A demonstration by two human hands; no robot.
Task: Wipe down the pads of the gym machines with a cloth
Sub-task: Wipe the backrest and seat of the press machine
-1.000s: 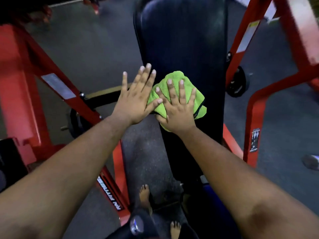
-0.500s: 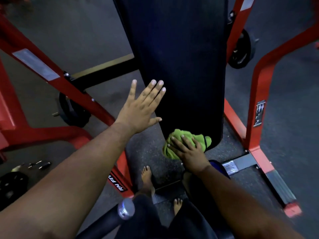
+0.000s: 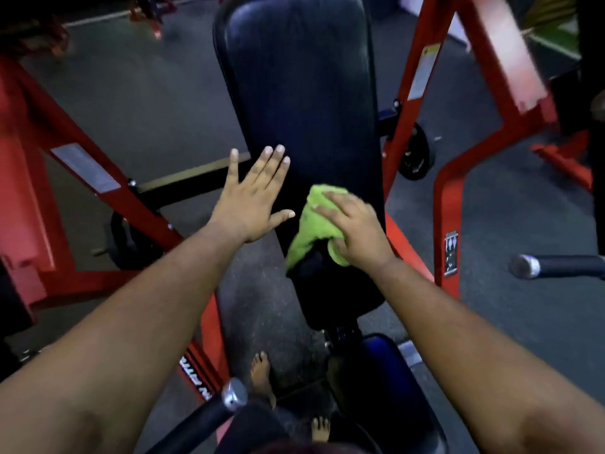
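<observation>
Cloth (image 3: 311, 221) on pad (image 3: 301, 103), L hand (image 3: 255, 204) beside, frame (image 3: 422, 103) flanking.

Green cloth (image 3: 311, 224) bunched, pressed against lower half of long black back pad (image 3: 301, 93); pad upright, tilted back.

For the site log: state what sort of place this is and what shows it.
Most likely a gym. A long black back pad stands between red steel machine frames, a weight plate hangs on a peg behind, and the floor is dark and speckled, like rubber matting.
</observation>
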